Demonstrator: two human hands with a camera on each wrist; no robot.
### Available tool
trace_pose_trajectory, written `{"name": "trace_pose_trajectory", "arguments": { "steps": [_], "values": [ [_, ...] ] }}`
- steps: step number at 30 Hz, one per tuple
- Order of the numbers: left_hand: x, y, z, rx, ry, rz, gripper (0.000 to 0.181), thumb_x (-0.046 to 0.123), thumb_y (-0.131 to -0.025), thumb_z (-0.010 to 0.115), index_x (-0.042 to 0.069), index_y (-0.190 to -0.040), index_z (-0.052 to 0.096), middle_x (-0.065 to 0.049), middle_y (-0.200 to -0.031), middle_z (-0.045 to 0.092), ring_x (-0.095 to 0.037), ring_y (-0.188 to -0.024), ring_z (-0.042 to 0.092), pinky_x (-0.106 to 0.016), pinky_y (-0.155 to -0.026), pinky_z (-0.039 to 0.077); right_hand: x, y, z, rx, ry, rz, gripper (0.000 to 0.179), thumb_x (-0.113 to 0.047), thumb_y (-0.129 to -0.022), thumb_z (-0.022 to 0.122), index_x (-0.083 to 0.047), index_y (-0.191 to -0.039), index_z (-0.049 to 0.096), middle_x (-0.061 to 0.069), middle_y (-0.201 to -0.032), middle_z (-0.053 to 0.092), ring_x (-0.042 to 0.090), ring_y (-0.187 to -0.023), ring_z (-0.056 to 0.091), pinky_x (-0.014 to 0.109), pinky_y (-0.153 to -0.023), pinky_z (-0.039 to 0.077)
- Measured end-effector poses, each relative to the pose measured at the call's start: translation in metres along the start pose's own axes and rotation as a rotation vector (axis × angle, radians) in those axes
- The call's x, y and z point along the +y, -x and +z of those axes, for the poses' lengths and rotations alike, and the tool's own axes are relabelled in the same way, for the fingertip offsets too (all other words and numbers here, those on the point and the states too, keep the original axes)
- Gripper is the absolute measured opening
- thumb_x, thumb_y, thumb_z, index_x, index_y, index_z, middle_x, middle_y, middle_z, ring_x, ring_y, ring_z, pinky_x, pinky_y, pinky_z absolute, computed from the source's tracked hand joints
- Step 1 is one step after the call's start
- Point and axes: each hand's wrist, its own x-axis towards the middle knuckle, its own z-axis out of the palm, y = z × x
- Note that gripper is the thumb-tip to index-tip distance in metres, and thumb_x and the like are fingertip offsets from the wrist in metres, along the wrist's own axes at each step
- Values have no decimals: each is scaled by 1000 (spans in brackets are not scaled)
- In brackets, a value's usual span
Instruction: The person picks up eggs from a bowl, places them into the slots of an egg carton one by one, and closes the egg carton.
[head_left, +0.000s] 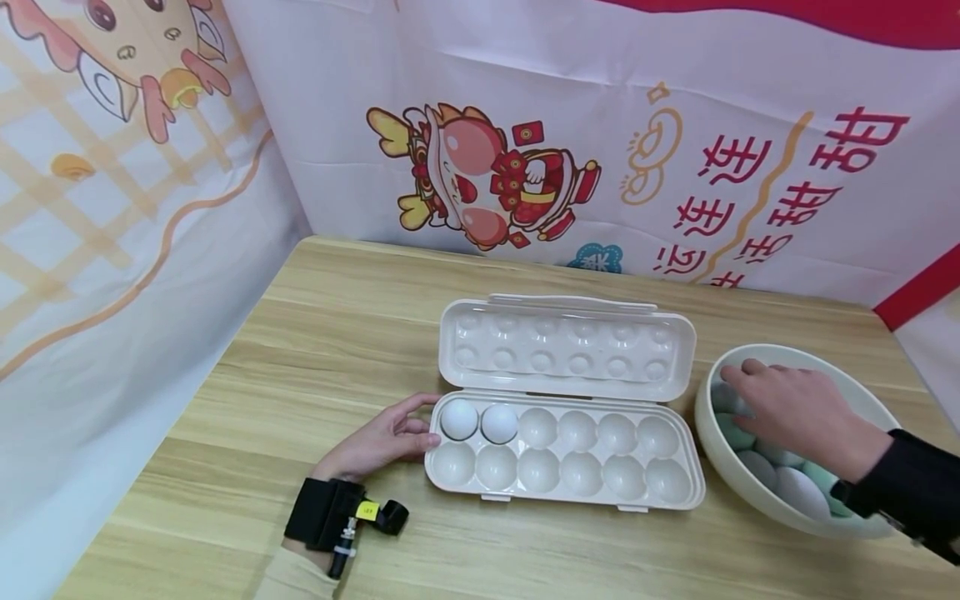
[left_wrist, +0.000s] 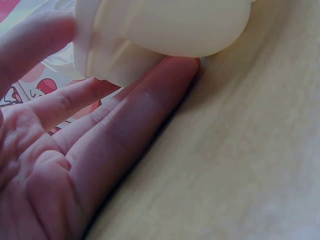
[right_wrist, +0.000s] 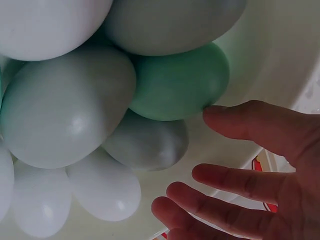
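A white plastic egg box lies with its lid raised on the wooden table. Two white eggs, a left one and a second one, fill the first two cups of its back row. At the box's left end my left hand holds the edge, thumb on the rim and fingers under it. My right hand reaches into a cream bowl, fingers spread and holding nothing. In the right wrist view its thumb tip is at a green egg, touching or nearly so. A grey egg lies below.
The bowl stands right of the box and holds several white, grey and green eggs, including a white egg near its front. Printed cloth hangs behind the table and along its left side.
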Motion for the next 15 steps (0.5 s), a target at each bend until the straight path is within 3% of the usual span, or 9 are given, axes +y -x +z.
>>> {"name": "trace_pose_trajectory", "arguments": {
  "steps": [7, 15],
  "values": [
    [1, 1, 2, -2, 6, 9, 57, 9, -88, 60, 4, -137, 31, -28, -109, 60, -26, -95, 62, -33, -81, 54, 3, -6, 5, 45, -23, -6, 43, -28, -65, 80, -4, -94, 60, 9, -73, 60, 16, -52, 45, 33, -43, 48],
    [1, 1, 3, -1, 2, 2, 57, 10, -88, 60, 5, -137, 31, -26, -109, 61, -25, -95, 62, -33, -81, 54, 6, -9, 11, 34, -80, 22, 33, -27, -69, 77, -7, -88, 58, 5, -71, 57, 16, -51, 45, 32, -40, 43]
  ]
}}
